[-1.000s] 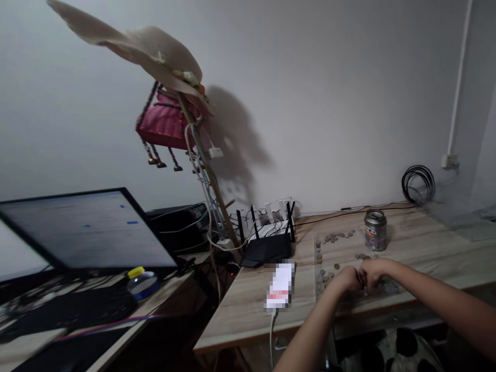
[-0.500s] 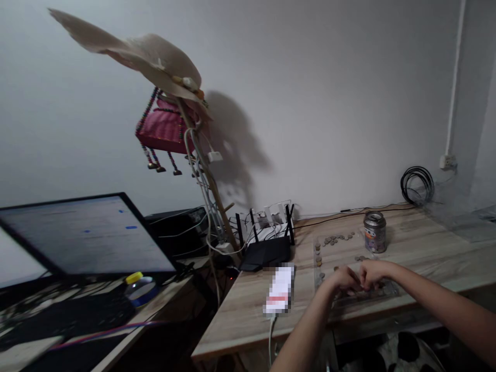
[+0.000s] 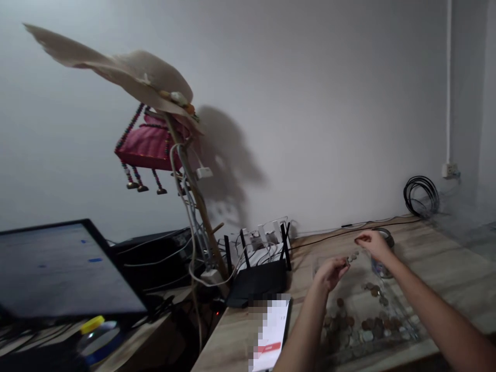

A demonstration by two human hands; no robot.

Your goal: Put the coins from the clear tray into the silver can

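Head view: coins are scattered on the bench near the loosely curled left hand; the can is partly hidden by the pinched right hand; whether anything is gripped cannot be told.

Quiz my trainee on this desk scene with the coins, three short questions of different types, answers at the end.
1. True or false: in the picture, the black router stands left of the can.

2. Which of these does the right hand partly hide?
A) the hat
B) the can
C) the yellow-capped bottle

3. Fill the gap: the phone lies left of the scattered coins, nearer the person's ____ than the other one.

Key: 1. True. 2. B. 3. left hand.
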